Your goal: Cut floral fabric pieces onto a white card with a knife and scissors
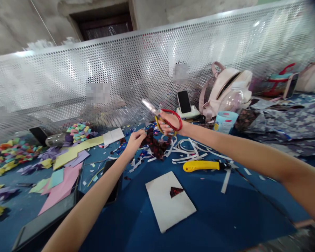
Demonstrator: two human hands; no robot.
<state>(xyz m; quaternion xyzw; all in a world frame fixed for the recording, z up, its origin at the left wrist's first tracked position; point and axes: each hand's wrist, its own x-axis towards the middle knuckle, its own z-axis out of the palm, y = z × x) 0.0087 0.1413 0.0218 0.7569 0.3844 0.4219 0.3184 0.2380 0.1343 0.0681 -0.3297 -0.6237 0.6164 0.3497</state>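
My left hand (135,140) pinches a piece of dark cloth (157,147) with a reddish-brown pattern, which hangs over the scraps on the blue table. In my right hand (170,123) is a pair of scissors (150,106) with red and yellow handles. Their blades point up and to the left, above the cloth and apart from my left hand. Nearer to me lies a white square board (168,213), with a small dark patterned scrap (175,191) on it. A yellow utility knife (202,166) rests just beyond the board, to its right.
White strips (190,154) lie behind the knife. Coloured paper (65,185) and heaps of folded paper pieces (13,154) cover the left side. A phone on a stand (184,101), a plastic bottle (227,115) and a backpack (225,82) stand before the perforated metal partition (136,70).
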